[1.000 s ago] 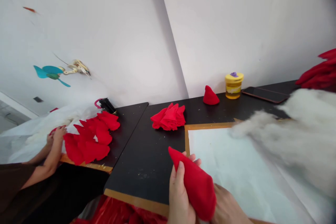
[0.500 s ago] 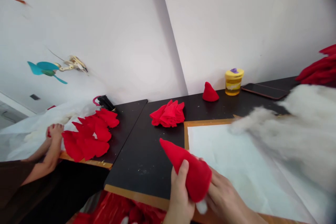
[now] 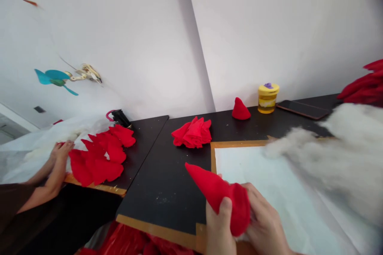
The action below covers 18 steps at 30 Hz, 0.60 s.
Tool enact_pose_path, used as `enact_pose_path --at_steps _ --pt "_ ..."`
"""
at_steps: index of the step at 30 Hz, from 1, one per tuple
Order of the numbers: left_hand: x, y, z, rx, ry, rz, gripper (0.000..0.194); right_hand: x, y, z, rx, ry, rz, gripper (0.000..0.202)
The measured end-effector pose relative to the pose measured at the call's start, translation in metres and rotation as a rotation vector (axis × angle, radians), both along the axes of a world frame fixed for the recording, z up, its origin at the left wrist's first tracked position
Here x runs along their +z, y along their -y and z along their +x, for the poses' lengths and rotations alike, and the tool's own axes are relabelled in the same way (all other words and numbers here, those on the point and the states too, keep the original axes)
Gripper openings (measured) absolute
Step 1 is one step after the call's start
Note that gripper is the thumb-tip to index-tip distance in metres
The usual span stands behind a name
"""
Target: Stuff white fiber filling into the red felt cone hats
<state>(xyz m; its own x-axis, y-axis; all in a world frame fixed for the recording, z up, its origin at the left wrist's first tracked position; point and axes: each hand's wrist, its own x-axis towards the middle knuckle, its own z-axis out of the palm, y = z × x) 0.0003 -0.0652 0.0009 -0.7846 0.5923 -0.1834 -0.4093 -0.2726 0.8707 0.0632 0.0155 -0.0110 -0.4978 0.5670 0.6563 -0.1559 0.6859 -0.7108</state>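
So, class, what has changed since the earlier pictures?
The red cone has swung flatter, its tip pointing more leftward; its cloth now creases near the wide end. The white tuft at that end has gone from view. The left hand still grips it; the right hand stays at its wide end. Red pile, tub and phone unmoved.

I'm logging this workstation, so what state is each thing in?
Held red cone, tilted, tip up-left in view
Left hand, gripping that cone
Right hand, at its wide end, fingers partly hidden
Standing red cone, upright
Red fabric pieces, piled
Yellow-topped jar, upright, lid on
Phone, flat, screen dark
White fluff, loose, heaped
Fan, blades distinct, apparently still
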Motion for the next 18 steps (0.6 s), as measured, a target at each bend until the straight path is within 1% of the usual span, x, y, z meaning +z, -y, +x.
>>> enact_pose_path --at_steps 2,5,7,8,9,12,13,15,18 --pt "-0.005 -0.003 0.003 0.027 -0.047 -0.096 0.08 -0.002 0.001 -0.002 -0.089 -0.028 -0.035 0.02" --pt "-0.009 -0.007 0.002 0.064 -0.057 -0.215 0.083 -0.006 -0.001 -0.002 -0.182 -0.083 -0.073 0.013" --pt "-0.008 -0.008 0.001 0.022 -0.068 -0.222 0.079 -0.007 -0.006 -0.001 -0.217 -0.115 -0.046 0.027" --pt "-0.006 -0.007 0.001 -0.008 -0.078 -0.207 0.077 -0.005 -0.01 0.0 -0.219 -0.111 -0.01 0.032" --pt "-0.005 -0.007 0.001 -0.03 -0.09 -0.191 0.075 -0.002 -0.013 0.002 -0.204 -0.091 0.037 0.032" --pt "-0.003 -0.003 0.006 -0.042 -0.13 -0.2 0.071 0.012 -0.019 0.004 -0.124 -0.011 0.143 0.018" --pt "-0.005 -0.002 0.01 -0.029 -0.116 -0.219 0.069 0.017 -0.019 0.003 -0.117 -0.005 0.147 0.015" --pt "-0.011 -0.002 0.02 0.009 -0.014 -0.253 0.06 0.022 -0.016 0.003 -0.141 -0.021 0.104 0.021" --pt "-0.027 -0.002 0.034 0.09 0.203 -0.222 0.045 0.017 -0.008 0.002 -0.141 -0.016 0.023 0.026"
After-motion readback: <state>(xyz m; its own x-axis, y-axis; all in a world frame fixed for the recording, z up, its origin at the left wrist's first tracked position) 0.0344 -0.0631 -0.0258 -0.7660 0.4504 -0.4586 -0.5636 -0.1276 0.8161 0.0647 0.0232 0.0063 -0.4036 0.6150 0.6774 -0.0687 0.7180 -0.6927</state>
